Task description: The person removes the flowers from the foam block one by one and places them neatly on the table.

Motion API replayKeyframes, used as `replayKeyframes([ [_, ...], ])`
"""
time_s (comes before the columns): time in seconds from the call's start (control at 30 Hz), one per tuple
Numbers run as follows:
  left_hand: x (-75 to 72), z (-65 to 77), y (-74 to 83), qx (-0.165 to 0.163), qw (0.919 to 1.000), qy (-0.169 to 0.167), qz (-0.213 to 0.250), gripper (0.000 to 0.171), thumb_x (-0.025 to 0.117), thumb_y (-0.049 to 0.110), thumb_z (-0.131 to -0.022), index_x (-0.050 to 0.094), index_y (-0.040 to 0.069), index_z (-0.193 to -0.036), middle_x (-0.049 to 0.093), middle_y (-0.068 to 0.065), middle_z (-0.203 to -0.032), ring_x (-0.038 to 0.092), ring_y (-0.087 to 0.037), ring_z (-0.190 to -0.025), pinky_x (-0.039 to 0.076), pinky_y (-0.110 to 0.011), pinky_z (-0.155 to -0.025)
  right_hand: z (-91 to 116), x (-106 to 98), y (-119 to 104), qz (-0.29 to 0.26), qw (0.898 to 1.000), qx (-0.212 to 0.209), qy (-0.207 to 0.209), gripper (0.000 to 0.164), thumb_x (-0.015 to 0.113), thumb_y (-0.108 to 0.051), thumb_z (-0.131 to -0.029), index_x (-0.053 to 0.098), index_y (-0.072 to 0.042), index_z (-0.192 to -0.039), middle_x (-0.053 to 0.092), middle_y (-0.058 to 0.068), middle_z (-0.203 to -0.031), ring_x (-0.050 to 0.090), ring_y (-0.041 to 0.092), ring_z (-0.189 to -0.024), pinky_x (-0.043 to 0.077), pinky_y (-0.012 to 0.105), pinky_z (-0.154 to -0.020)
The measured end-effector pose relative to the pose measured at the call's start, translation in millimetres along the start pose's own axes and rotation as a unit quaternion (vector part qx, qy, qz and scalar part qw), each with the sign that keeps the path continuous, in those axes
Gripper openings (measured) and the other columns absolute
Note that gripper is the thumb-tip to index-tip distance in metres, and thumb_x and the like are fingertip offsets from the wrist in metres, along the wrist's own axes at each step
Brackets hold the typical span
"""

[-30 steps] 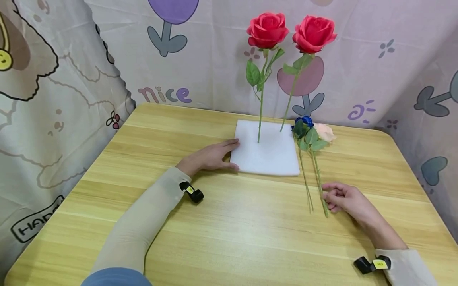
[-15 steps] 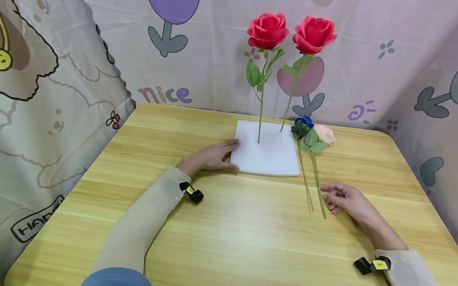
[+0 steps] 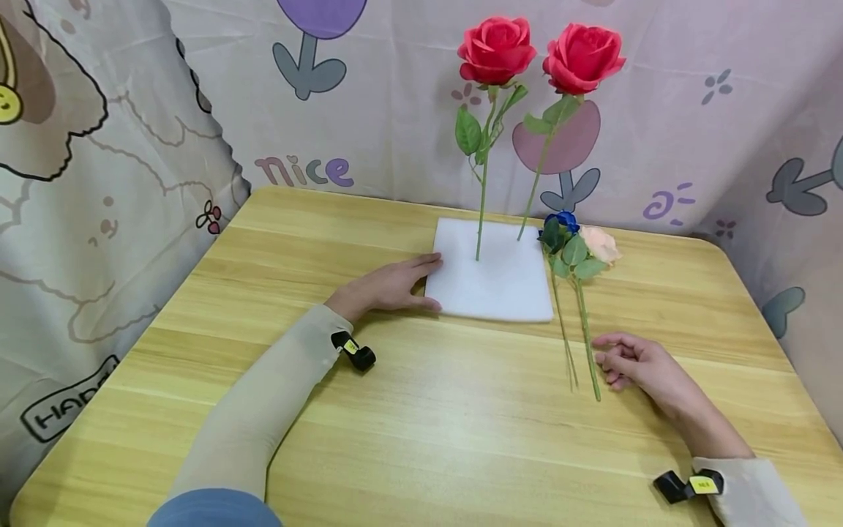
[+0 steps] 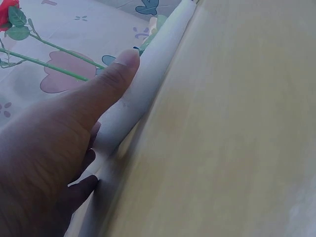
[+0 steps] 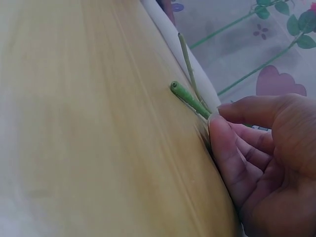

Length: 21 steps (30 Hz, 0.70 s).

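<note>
The left hand rests at the left edge of a white foam board. Its thumb and forefinger lie extended and apart, touching the board near its front left corner. Two red roses, one on the left and one on the right, stand with their stems in the board. Beside it on the table lie a blue rose and a pale pink rose. Loosely bent, the fingers of the right hand are at the lower stem of the pink rose; no firm pinch shows.
The wooden table has a patterned curtain behind it and at both sides. A small black wrist camera sits on the left sleeve, another wrist camera on the right sleeve.
The lower end of the pink rose's stem has shifted slightly left, away from the right fingers. Both hands stay nearly where they were; the head view tilts slightly.
</note>
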<state>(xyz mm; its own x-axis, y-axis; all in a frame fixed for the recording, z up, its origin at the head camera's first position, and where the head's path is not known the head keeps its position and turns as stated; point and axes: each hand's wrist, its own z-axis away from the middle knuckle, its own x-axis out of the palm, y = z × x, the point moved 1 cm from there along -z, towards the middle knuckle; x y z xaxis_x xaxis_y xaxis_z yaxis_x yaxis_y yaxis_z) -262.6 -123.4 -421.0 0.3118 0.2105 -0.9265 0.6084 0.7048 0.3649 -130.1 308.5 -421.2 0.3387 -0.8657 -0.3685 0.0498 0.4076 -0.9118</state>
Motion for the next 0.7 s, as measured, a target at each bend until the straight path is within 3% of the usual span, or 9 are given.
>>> replayKeyframes([
  [0.23,-2.3,-0.7,0.7,0.001,1.0000,0.000,-0.004,0.102,0.052,0.074,-0.085,0.015,0.013,-0.157,0.007,0.000,-0.164,0.016,-0.020,-0.147,0.021,-0.035,-0.117,0,-1,-7,0.012,1.000,-0.009,0.026,0.037,0.054,-0.008,-0.101,0.047,0.015,-0.129,0.065,0.009,-0.090,0.062,0.015,-0.070,0.057,0.031,-0.060],
  [0.7,-0.5,-0.1,2.0,-0.002,0.9999,0.003,-0.014,0.095,0.042,0.074,-0.089,0.014,0.014,-0.158,0.007,0.000,-0.164,0.014,-0.021,-0.148,0.019,-0.037,-0.118,-7,1,-24,0.070,0.995,-0.052,0.042,0.032,0.055,-0.008,-0.101,0.052,0.011,-0.126,0.062,0.019,-0.087,0.062,0.018,-0.068,0.056,0.031,-0.059],
])
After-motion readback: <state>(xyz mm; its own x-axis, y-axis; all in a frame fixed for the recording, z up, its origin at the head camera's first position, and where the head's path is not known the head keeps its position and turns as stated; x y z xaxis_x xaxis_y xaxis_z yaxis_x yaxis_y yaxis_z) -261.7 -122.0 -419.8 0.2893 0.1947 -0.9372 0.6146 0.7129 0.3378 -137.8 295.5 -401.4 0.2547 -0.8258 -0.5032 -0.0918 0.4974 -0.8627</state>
